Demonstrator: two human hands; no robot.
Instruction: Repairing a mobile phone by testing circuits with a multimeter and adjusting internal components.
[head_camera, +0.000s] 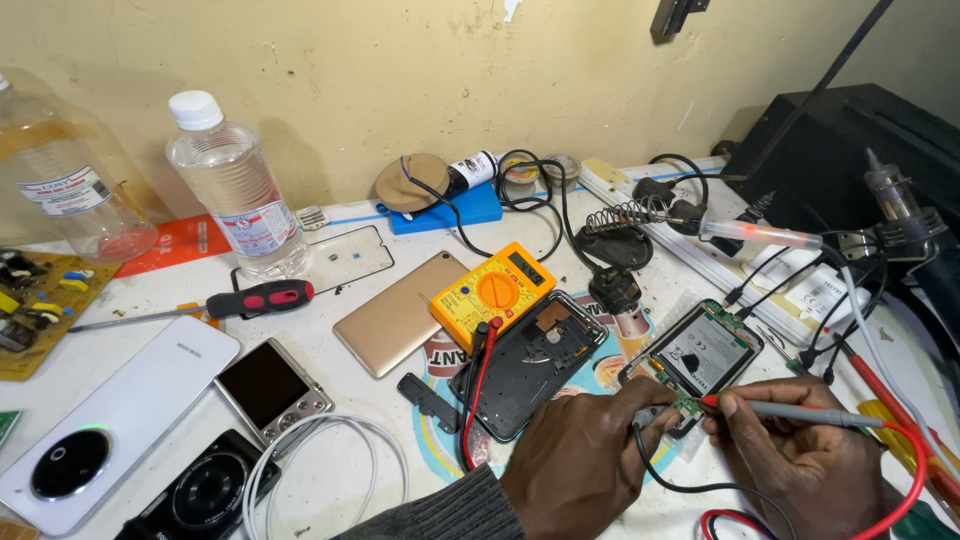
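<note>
Scuffed yellow wall — cluttered white workbench

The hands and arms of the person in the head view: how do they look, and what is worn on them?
Both hands are bare: no gloves, and no rings or watch that can be seen. The left hand comes out of a dark grey ribbed knit sleeve that ends at the wrist. The right hand shows no sleeve; its wrist is cut off by the edge of the picture. The fingernails are short.

This is a small electronics repair workshop: a cluttered bench against a stained wall carries a yellow multimeter, a soldering iron, opened phones, a screwdriver and a circuit board.
</note>
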